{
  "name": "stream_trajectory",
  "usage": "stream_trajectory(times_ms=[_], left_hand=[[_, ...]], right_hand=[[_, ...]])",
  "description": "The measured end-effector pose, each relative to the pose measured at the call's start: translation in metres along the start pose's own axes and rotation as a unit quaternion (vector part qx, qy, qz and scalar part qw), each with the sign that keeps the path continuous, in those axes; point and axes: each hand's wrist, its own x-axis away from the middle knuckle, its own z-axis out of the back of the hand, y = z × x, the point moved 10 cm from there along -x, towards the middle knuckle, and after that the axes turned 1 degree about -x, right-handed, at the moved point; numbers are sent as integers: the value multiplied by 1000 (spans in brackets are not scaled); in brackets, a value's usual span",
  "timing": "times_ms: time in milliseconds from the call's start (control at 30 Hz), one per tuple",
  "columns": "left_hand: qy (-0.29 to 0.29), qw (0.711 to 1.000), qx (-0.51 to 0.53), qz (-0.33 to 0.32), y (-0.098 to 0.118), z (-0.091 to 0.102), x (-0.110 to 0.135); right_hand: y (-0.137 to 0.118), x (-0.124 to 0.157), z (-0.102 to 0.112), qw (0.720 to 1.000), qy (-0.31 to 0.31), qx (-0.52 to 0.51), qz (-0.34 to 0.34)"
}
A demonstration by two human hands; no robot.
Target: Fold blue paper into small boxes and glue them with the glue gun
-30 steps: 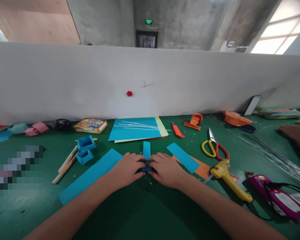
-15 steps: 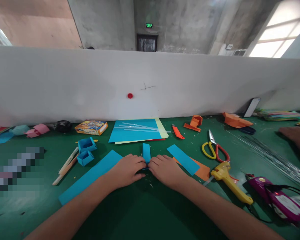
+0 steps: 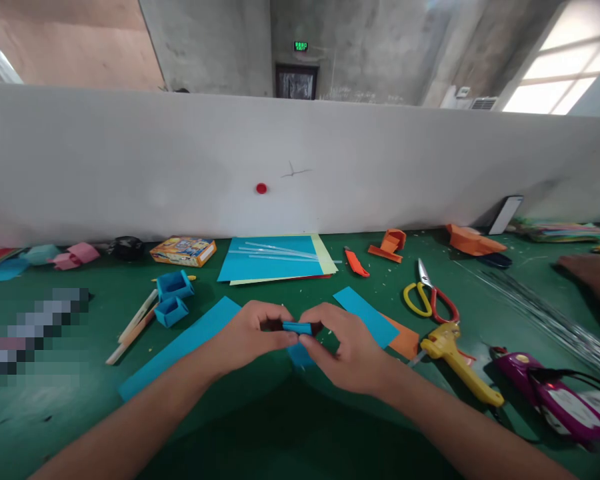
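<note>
Between my two hands is a folded blue paper strip (image 3: pixel 298 327), raised a little above the green table. My left hand (image 3: pixel 260 328) pinches its left end with thumb and fingers. On the other end, my right hand (image 3: pixel 341 343) holds it the same way. Part of the strip hangs below my thumbs, partly hidden by them. To the left lies a long blue paper strip (image 3: pixel 180 353), partly under my left forearm. A shorter blue strip (image 3: pixel 366 317) rests over orange paper (image 3: pixel 404 341) to the right.
Folded blue paper boxes (image 3: pixel 174 287) and sticks (image 3: pixel 133 327) lie left. Behind are stacked sheets (image 3: pixel 265 267) with clear glue sticks and a red cutter (image 3: pixel 356 262). Scissors (image 3: pixel 424 293), a yellow glue gun (image 3: pixel 460 363) and a purple device (image 3: pixel 550 400) sit right. Another person's hand (image 3: pixel 590 273) is far right.
Both hands have lifted from the tabletop with the blue strip and turned it. Its upright part, which pointed away, now hangs toward me below my thumbs.
</note>
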Motion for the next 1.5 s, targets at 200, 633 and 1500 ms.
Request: stream_trajectory(times_ms=[200,633,1500], left_hand=[[6,999,27,22,-1,0,2],[46,959,-278,-5,-54,11,-22],[22,760,-612,-216,-36,-40,-4]], right_hand=[[-1,-6,7,997,-16,-62,-33],[80,3,-44,970,-138,124,-159],[70,8,-66,938,-234,255,-2]])
